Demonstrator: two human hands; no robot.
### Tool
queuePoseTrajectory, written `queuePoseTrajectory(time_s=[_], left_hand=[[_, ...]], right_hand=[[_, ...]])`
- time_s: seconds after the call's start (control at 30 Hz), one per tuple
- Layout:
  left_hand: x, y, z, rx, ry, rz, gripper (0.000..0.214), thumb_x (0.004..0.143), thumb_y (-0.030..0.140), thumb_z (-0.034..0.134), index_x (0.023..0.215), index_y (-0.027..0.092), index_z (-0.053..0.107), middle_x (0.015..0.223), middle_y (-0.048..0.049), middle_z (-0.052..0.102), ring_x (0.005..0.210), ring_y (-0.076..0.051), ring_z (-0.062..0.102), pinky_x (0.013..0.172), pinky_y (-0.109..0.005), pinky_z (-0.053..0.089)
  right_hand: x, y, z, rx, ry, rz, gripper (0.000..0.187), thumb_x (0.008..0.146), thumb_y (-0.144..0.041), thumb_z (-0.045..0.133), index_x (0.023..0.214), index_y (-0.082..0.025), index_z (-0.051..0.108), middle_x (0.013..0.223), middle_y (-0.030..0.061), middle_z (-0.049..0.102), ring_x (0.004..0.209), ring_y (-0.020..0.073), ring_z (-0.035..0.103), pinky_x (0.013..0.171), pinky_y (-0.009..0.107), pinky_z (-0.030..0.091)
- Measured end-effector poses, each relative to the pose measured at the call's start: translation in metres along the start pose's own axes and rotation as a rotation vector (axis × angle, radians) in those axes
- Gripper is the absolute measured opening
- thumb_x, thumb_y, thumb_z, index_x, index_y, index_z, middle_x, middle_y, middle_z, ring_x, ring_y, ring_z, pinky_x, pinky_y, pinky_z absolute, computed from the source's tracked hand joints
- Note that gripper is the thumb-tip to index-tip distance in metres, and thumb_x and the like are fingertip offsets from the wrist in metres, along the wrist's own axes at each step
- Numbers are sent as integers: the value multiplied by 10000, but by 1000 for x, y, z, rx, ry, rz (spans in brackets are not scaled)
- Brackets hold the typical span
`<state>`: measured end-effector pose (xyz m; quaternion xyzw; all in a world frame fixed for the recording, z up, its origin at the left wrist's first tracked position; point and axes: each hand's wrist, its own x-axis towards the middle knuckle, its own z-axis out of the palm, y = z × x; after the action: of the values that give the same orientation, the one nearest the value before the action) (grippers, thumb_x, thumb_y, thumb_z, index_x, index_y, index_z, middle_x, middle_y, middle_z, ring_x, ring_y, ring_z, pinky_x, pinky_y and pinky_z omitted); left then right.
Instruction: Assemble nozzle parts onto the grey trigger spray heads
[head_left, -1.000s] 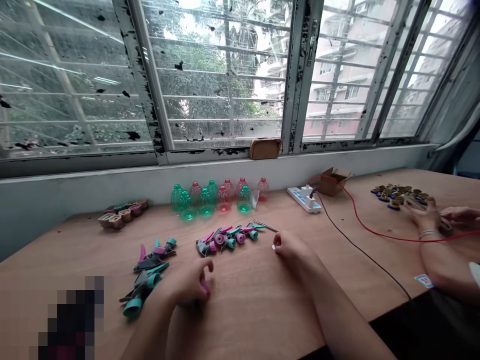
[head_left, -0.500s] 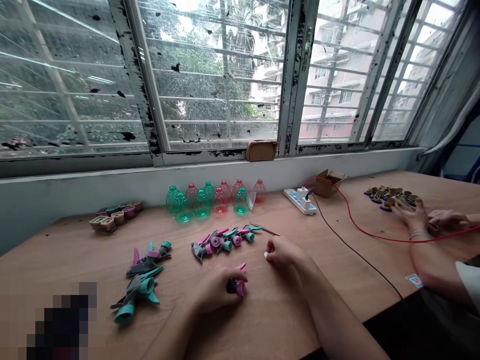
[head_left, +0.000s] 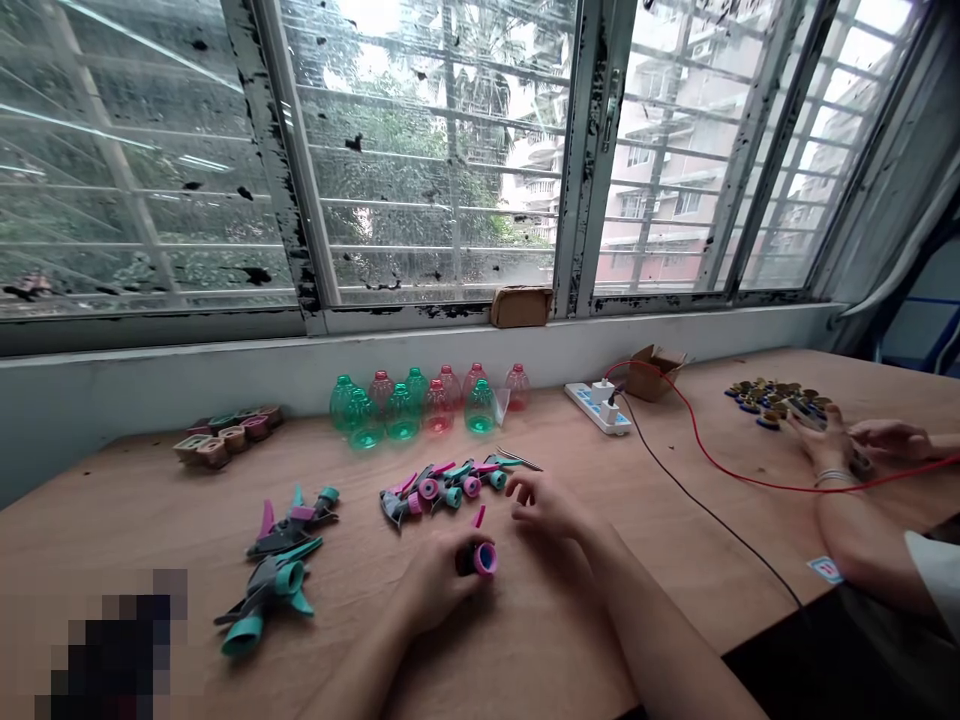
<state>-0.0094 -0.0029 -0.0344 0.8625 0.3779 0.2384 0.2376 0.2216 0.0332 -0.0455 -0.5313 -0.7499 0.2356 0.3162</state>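
The left hand (head_left: 439, 582) grasps a dark-and-pink plastic spray head (head_left: 482, 557), best held steady; the right hand (head_left: 551, 507), fingers parted, seemingly empty, hovers at its one o'clock.

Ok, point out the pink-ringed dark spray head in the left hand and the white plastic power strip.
Spray head (head_left: 478, 562): head camera view, on its pink ring.
Power strip (head_left: 589, 403): head camera view, on its outlet face.

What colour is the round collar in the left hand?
The collar is pink; the head view shows it best.
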Motion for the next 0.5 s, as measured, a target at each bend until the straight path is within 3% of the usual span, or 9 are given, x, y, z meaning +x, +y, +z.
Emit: queuePoseTrajectory(time_s=[0.13,0.3,0.4,0.5], left_hand=[[-1,-1,1,-27,30,15,255,748,197,580,988,203,666,827,-9,691,714,-142,589,635,-223,423],[0,-8,0,-42,255,0,282,837,264,530,1092,209,636,950,-37,699,673,-130,586,631,-226,451],[-1,-12,0,-47,369,-21,285,827,248,547,1098,218,630,913,-21,699,627,-117,579,618,-214,454],[-1,-12,0,-58,427,-57,284,824,249,559,1100,229,623,766,12,680,582,-115,570,597,-208,447]], right_hand=[[2,-10,4,127,154,-124,85,780,-245,608,838,-190,638,673,-25,624,574,97,519,542,199,398],[2,-23,9,260,292,-192,183,764,-345,667,868,-195,651,673,-3,654,600,127,574,567,229,455],[-1,-33,13,391,288,-248,198,742,-374,702,774,-187,645,674,5,658,612,134,590,573,240,476],[-3,-44,19,528,199,-284,208,721,-366,731,732,-174,651,678,11,651,614,135,591,568,247,482]])
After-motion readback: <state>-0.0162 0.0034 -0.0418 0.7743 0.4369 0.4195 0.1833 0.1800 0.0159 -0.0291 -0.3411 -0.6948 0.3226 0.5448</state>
